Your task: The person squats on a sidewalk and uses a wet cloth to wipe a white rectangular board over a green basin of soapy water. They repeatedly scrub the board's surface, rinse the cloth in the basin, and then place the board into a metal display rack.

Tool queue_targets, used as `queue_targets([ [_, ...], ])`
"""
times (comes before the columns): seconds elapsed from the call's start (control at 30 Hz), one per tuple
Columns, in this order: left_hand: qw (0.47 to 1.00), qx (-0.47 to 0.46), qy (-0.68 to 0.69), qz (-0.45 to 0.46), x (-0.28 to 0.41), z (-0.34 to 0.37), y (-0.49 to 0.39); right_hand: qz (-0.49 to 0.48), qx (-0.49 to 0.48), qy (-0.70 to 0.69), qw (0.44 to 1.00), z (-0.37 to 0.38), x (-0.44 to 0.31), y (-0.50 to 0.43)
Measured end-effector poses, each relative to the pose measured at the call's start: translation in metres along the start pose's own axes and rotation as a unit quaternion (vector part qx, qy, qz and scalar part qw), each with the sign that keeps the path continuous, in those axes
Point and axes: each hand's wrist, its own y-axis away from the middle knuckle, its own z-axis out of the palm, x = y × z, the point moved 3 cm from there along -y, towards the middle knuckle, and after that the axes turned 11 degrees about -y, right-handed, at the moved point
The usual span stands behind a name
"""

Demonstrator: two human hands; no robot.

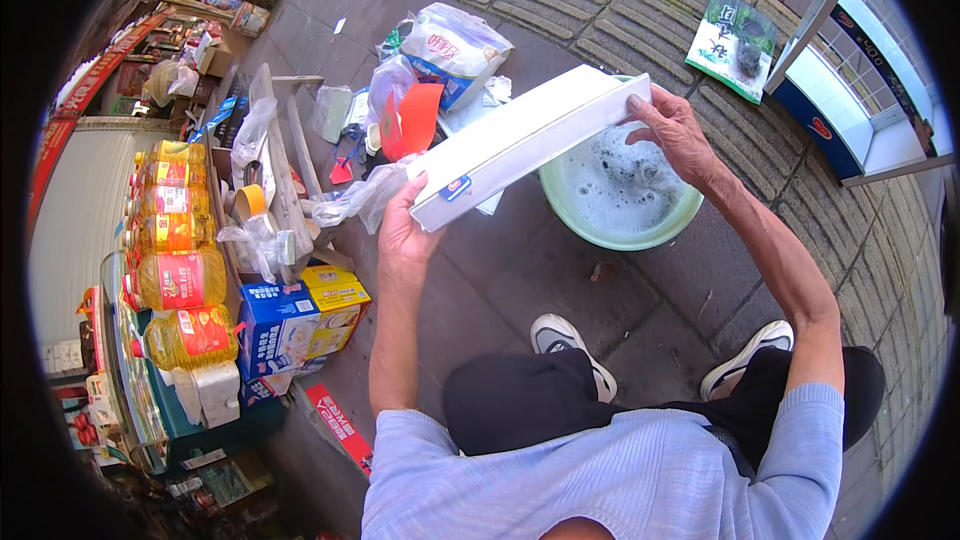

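A long white plastic tray or panel (525, 138) with a small blue label near one end is held up slantwise before me. My left hand (409, 221) grips its lower left end, thumb on the upper face. At the upper right end, my right hand (667, 131) pinches the corner between thumb and fingers. Behind and below the panel's right half, a pale green basin (630, 240) stands on the paving, with foamy water (626, 180) in it. The panel hides part of the basin's rim. Past the panel lies a white printed plastic bag (454, 52).
A wooden rack (281, 165) with plastic bags stands at left, beside bottles of yellow oil (180, 277) and blue and yellow cartons (300, 322). A red paper piece (420, 119) lies behind the panel. At right are a printed green-white bag (731, 48) and a white-blue display rack (862, 104).
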Motion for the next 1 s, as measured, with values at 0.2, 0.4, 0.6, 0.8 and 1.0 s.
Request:
queue_targets([
  [0.2, 0.977, -0.198, -0.042, -0.064, -0.034, 0.043, 0.025, 0.009, 0.035, -0.078, 0.996, 0.001, 0.002, -0.006],
  [0.4, 0.957, -0.243, 0.127, -0.091, -0.034, 0.046, 0.038, 0.039, 0.069, -0.115, 0.990, 0.002, 0.004, -0.012],
  [0.6, 0.956, -0.259, 0.124, -0.055, -0.031, 0.045, 0.044, 0.089, 0.193, -0.089, 0.973, -0.009, 0.018, -0.015],
  [0.8, 0.987, -0.159, 0.036, 0.001, -0.033, 0.044, 0.038, 0.073, -0.246, 0.653, 0.713, 0.004, 0.074, 0.025],
  [1.0, 0.986, -0.161, 0.015, -0.023, -0.047, 0.057, 0.023, 0.137, -0.309, 0.685, 0.645, -0.018, 0.124, 0.017],
])
